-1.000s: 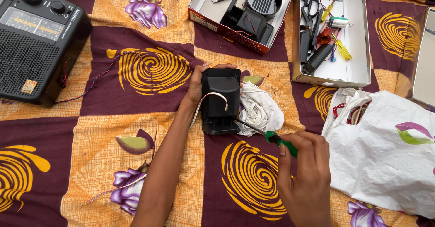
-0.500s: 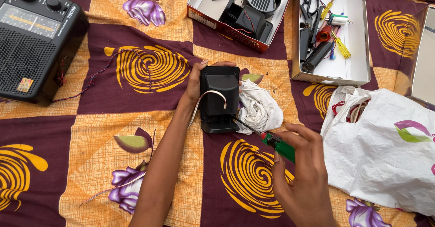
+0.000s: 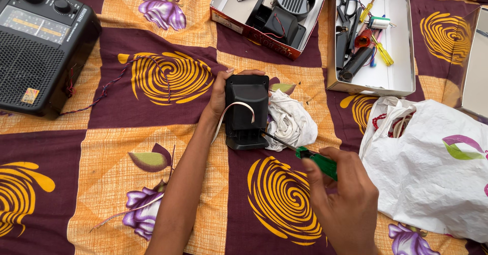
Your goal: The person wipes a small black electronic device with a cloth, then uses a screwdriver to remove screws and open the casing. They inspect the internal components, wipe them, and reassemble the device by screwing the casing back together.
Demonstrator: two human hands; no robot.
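My left hand (image 3: pixel 221 95) grips a small black plastic device (image 3: pixel 247 111) that stands on the patterned cloth, with a white wire (image 3: pixel 235 110) looping across its face. My right hand (image 3: pixel 341 199) holds a green-handled screwdriver (image 3: pixel 316 159). The screwdriver's thin metal shaft points up and left, and its tip touches the lower right side of the black device. A crumpled white rag (image 3: pixel 288 122) lies right beside the device.
A black radio (image 3: pixel 40 46) sits at the far left with a twisted wire trailing from it. Two open boxes stand at the top: one (image 3: pixel 239 20) with black parts, one (image 3: pixel 399 67) with scissors and screwdrivers. A white plastic bag (image 3: pixel 432 163) lies at the right.
My right hand has turned the screwdriver so its tip now rests against the device's lower right side. My left hand stays on the device.
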